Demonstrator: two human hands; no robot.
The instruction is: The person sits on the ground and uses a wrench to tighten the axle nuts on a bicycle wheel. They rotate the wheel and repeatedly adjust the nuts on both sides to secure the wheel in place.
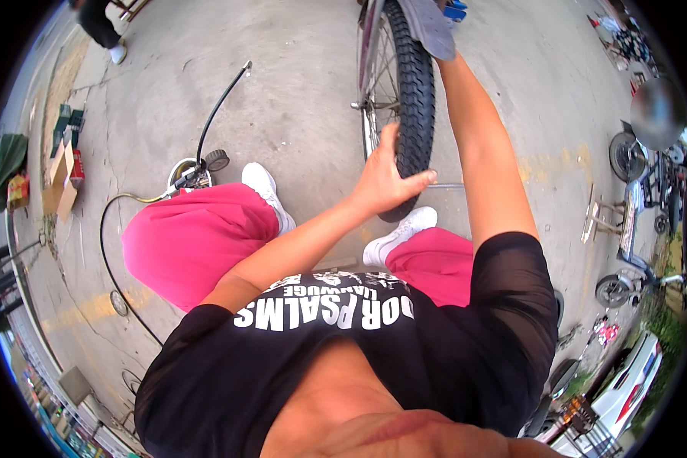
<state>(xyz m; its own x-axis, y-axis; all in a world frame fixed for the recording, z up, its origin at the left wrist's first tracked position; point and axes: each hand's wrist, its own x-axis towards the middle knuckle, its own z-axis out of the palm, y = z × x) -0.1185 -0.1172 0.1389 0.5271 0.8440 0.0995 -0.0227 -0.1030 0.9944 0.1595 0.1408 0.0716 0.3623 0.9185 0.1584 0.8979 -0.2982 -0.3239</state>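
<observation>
1. Head view, looking down: we see a spoked wheel with a knobbly tyre (417, 91) standing upright in front of us, right of centre, its lower end just beside our right shoe (401, 233)
2. Our left hand (389, 179) is curled partly closed around the near part of the tyre, thumb stretched across the tread to the right, fingers on the side by the spokes; we cannot tell how tight the grip is
3. Our right forearm (481, 145) reaches past the tyre to a grey mudguard (429, 29), which hides the right hand; we cannot tell how its fingers stand
4. Near our left shoe (261, 183) sits what looks like an inflator (191, 175); its black hose (214, 111) ends well apart from the tyre
5. We judge this step to be steadying or feeling the tyre; the next move seems to call for a still wheel and fingers clear of the spokes
</observation>
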